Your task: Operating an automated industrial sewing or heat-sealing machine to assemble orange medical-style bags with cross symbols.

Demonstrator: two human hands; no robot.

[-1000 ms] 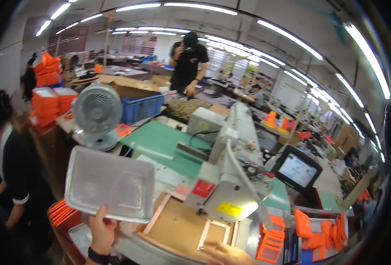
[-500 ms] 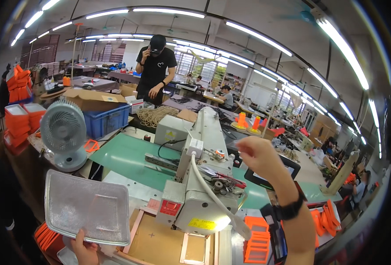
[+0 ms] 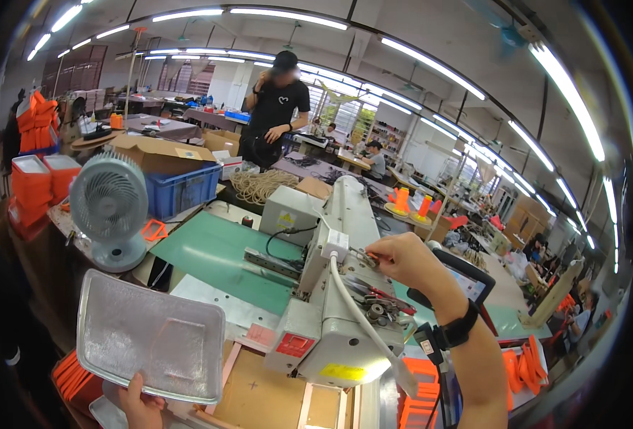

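Note:
My left hand (image 3: 141, 406) grips the lower edge of a silvery grey rectangular panel (image 3: 152, 329) with rounded corners and a raised rim. It is tilted up beside the head of an industrial sewing machine (image 3: 349, 336). My right hand (image 3: 406, 259), fingers pinched, is at small metal fittings on top of the machine arm. What lies between those fingertips is hidden. Just below it, scissors and metal bobbin parts (image 3: 377, 311) lie on the machine. Under the machine head sits a brown board with a pale frame (image 3: 259, 386).
A grey fan (image 3: 109, 200) and a blue crate (image 3: 184, 193) stand at the left. Coiled rope (image 3: 263, 187) lies behind the machine, near a standing person (image 3: 279, 107). Orange thread cones (image 3: 402, 200) and a screen (image 3: 467, 282) are at the right. Orange frames (image 3: 420, 390) lie below.
My right hand has come down and left from above onto the top of the machine, its fingers closing there. My left hand still holds the panel. The view has shifted slightly.

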